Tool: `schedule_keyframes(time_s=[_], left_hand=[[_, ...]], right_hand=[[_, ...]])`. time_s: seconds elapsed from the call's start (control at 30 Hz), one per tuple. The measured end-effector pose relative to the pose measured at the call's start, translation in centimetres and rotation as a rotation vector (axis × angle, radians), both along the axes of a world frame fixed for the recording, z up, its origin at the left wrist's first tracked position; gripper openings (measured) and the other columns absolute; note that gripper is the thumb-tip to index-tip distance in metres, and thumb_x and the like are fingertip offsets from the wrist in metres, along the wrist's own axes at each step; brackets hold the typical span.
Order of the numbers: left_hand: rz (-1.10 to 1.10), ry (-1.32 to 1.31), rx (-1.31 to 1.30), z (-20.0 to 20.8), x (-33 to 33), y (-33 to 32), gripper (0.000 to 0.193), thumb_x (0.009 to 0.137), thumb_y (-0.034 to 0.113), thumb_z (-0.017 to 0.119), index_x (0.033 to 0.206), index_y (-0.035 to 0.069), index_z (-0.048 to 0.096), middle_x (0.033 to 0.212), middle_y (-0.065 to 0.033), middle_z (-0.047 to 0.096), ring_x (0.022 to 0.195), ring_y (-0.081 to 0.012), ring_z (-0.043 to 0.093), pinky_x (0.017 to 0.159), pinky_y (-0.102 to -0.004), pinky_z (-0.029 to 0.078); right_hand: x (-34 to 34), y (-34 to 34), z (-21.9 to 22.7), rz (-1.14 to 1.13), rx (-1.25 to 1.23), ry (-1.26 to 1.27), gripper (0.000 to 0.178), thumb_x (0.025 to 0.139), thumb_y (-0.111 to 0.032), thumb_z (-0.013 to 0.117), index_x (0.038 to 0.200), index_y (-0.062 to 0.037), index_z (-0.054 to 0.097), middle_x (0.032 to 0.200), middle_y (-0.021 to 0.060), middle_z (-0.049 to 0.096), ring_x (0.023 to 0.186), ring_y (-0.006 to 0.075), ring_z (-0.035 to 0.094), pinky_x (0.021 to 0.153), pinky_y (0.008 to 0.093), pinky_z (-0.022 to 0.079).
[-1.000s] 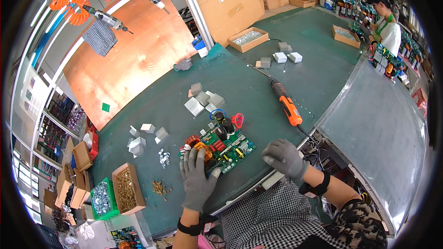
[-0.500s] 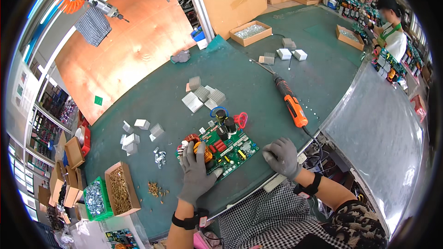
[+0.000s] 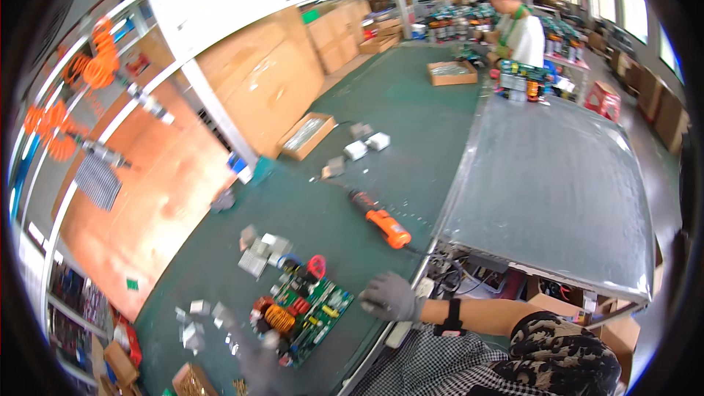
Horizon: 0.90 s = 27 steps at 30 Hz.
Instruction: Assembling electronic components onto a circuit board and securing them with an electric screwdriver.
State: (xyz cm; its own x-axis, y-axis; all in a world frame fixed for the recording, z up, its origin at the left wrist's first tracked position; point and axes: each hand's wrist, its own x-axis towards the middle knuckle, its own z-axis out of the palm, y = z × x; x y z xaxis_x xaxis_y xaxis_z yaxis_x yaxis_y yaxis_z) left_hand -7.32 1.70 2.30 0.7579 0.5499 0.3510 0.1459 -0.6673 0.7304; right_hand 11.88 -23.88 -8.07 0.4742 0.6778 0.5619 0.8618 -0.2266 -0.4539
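A green circuit board [image 3: 323, 312] lies on the green mat, carrying copper-wound coils, dark capacitors and a red wire loop. My left hand [image 3: 264, 363], in a grey glove, is smeared by motion at the board's near left edge. Its fingers cannot be made out, nor whether it touches the board. Just right of the board, my right hand [image 3: 389, 297] rests in a grey glove near the table's edge. Its fingers are curled in, and I see nothing in them. Beyond the board lie silver heat sinks [image 3: 255, 260].
An orange electric screwdriver [image 3: 385, 226] lies on the mat, its cord running off the edge. Loose metal blocks [image 3: 192, 336] sit to the left. Cardboard trays [image 3: 306, 136] stand farther back. A metal-topped table [image 3: 550, 183] adjoins on the right, with a co-worker [image 3: 524, 37] beyond.
The whole view has swung rightward, so the bench appears farther left and lower. My left hand has come off the coils toward the board's near left side. The right hand stays beside the board.
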Motion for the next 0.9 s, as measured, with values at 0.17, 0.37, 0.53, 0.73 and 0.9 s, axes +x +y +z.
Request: schedule_keyframes(time_s=[0.17,0.37,0.53,0.73,0.9], left_hand=[[0.081,-0.734,-0.453,8.8,-4.7,2.2,0.067,0.095,0.048,0.055,0.15,0.017,0.032,0.146,-0.011,0.036,0.132,-0.0308,0.03,0.112,-0.0424,0.021],[0.25,-0.549,-0.309,5.0,-4.4,-1.3,0.038,0.1,0.022,0.055,0.131,0.001,0.057,0.113,-0.0097,0.06,0.104,-0.0241,0.057,0.095,-0.0379,0.046],[0.123,0.049,0.302,-2.0,-3.8,-5.6,0.043,0.095,0.023,0.062,0.131,0.0,0.059,0.119,-0.0162,0.059,0.105,-0.026,0.061,0.092,-0.0375,0.049],[0.358,0.092,0.306,-7.4,-6.3,-6.1,0.043,0.095,0.02,0.062,0.133,0.0,0.057,0.117,-0.0178,0.06,0.105,-0.0292,0.064,0.088,-0.0379,0.052],[0.427,0.152,0.402,-9.1,-7.9,-6.4,0.053,0.095,0.033,0.061,0.137,0.004,0.051,0.122,-0.0226,0.057,0.108,-0.0404,0.057,0.094,-0.0492,0.045]], right_hand=[[0.0,0.2,-0.6,0.013,0.012,0.002,0.016,0.089,-0.025,0.062,0.097,-0.0118,0.064,0.089,0.0061,0.061,0.091,0.027,0.059,0.079,0.0419,0.045],[0.1,0.1,-0.9,0.07,0.061,0.011,0.016,0.09,-0.024,0.061,0.096,-0.01,0.063,0.092,0.0069,0.061,0.092,0.0274,0.058,0.081,0.0422,0.045],[0.1,-0.2,-0.6,0.091,0.042,0.054,0.016,0.09,-0.024,0.062,0.097,-0.0096,0.064,0.092,0.0069,0.062,0.093,0.027,0.058,0.081,0.0421,0.045],[0.0,-0.1,-0.9,0.07,0.038,0.03,0.017,0.089,-0.025,0.062,0.098,-0.0106,0.065,0.093,0.0062,0.063,0.091,0.0267,0.059,0.081,0.0413,0.045],[-0.1,-0.1,-0.9,0.035,0.02,-0.028,0.017,0.088,-0.025,0.064,0.098,-0.0115,0.066,0.091,0.0057,0.065,0.092,0.0261,0.061,0.08,0.0408,0.045]])
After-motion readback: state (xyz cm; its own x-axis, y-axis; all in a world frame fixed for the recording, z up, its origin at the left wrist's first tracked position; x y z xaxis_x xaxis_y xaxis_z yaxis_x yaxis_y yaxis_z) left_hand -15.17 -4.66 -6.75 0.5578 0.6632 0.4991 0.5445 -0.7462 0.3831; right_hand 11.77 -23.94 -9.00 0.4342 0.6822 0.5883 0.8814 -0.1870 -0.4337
